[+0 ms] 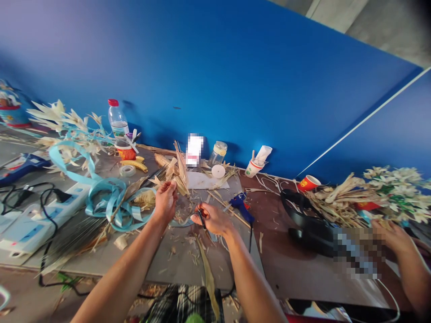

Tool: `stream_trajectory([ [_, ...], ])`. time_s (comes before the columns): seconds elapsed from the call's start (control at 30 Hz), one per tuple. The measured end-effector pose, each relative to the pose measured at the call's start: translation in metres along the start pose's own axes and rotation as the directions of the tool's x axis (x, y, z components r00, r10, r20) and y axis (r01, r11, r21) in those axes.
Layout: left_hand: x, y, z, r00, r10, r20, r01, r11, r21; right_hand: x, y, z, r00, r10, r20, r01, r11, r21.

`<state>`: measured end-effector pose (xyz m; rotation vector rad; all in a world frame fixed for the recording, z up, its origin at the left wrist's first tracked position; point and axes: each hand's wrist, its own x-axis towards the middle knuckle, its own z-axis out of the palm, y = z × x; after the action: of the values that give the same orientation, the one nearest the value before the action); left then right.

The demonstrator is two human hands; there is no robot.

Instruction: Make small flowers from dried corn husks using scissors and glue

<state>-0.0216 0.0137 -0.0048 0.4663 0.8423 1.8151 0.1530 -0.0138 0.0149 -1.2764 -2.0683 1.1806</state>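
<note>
My left hand [165,199] is closed around a bundle of dried corn husks [178,172] that stands up from the table. My right hand [210,218] is closed on a small pair of scissors [201,216] with dark handles, close to the base of the husks. Husk scraps lie scattered on the grey mat [182,255] beneath both hands. A long husk strip [207,273] trails toward me from under my right hand.
Light blue ribbon [107,193] coils at the left beside power strips [37,220] and cables. A blue glue gun [240,204], water bottle [117,117], jar [218,153] and paper cups [253,168] stand behind. Another person's arm [404,255] is at right near husk flowers [397,184].
</note>
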Motion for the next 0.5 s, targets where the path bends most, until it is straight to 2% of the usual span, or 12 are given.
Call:
stream_trajectory([
  [0.2, -0.0032, -0.0028, 0.0012, 1.000, -0.015, 0.005, 0.014, 0.999, 0.032, -0.0015, -0.0040, 0.0051, 0.999, -0.038, 0.013, 0.038, 0.999, -0.012],
  [0.5, -0.0061, -0.0078, 0.0042, 0.996, -0.081, 0.025, 0.079, 0.995, 0.057, 0.0030, 0.0025, 0.0101, 1.000, -0.013, -0.004, 0.013, 1.000, 0.015],
])
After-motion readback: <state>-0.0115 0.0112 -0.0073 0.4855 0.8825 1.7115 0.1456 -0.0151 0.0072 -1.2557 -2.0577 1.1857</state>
